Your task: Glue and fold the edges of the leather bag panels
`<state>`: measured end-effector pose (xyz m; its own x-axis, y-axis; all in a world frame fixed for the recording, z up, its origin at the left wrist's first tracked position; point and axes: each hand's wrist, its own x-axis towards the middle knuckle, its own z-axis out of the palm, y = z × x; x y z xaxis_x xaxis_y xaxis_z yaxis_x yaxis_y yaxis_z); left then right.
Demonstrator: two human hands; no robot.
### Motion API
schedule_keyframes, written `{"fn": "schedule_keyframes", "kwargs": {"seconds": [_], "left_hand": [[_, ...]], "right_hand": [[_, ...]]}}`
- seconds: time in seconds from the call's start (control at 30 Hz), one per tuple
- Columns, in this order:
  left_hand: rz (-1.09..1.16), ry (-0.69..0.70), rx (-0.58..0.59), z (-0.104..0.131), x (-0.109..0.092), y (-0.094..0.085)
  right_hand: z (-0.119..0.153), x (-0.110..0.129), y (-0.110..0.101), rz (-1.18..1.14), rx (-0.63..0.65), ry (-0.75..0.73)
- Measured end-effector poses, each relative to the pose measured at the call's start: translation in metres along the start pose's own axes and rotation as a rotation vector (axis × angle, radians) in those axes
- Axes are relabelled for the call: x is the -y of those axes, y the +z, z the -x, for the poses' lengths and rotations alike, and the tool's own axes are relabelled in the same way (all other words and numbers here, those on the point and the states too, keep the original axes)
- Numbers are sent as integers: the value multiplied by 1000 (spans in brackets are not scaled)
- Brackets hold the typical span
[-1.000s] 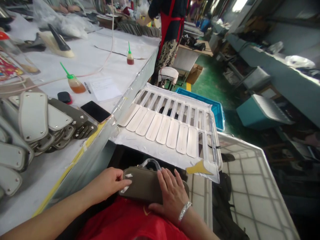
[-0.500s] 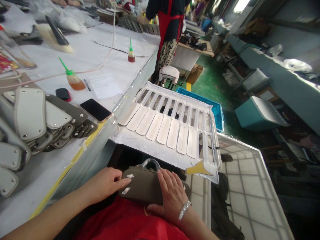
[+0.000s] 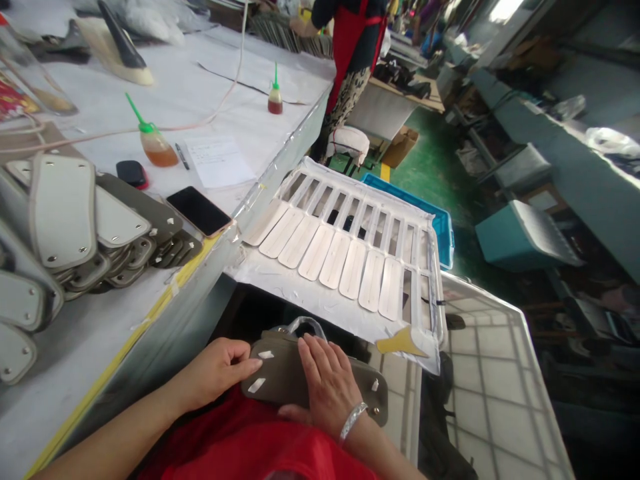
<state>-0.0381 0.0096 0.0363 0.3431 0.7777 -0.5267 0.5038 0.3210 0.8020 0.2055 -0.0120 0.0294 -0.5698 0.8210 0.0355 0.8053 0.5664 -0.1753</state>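
Observation:
A grey-brown rounded bag panel [image 3: 283, 377] lies in front of me over my red apron, with small white tape bits near its ends. A loop handle wrapped in clear plastic [image 3: 311, 325] shows behind its far edge. My left hand [image 3: 213, 373] is closed on the panel's left end, thumb on top and fingers curled at the edge. Across the middle of the panel my right hand [image 3: 331, 380] rests flat, fingers stretched out and thumb toward me. A bracelet [image 3: 353, 421] circles the right wrist. The panel's underside is hidden.
Ahead stands a slatted white rack [image 3: 320, 200] bearing several pale strips [image 3: 333, 257] and a yellow scrap [image 3: 401, 342]. Left, a table holds stacked grey panels [image 3: 64, 210], a phone [image 3: 199, 210] and a glue bottle [image 3: 157, 143]. A blue crate [image 3: 445, 233] and a person [image 3: 350, 53] are beyond.
My right hand has slid left across the panel, baring its right end with a tape bit and a stud. My left hand keeps its hold. The whole view has shifted slightly.

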Motion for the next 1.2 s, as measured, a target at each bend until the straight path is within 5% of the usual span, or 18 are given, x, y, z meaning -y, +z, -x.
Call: {"fn": "schedule_keyframes", "kwargs": {"seconds": [0.33,0.63,1.0,1.2], "left_hand": [[65,23,19,-2,5,-3],[68,48,13,-3,4,-5],[-507,98,-41,1,-21,-15],[-566,77,-78,2,-24,-17]], "right_hand": [[-3,5,-1,13,25,7],[-17,11,2,-18,72,-168],[-22,22,5,-43,82,-106],[-20,22,-1,-90,99,-65]]}}
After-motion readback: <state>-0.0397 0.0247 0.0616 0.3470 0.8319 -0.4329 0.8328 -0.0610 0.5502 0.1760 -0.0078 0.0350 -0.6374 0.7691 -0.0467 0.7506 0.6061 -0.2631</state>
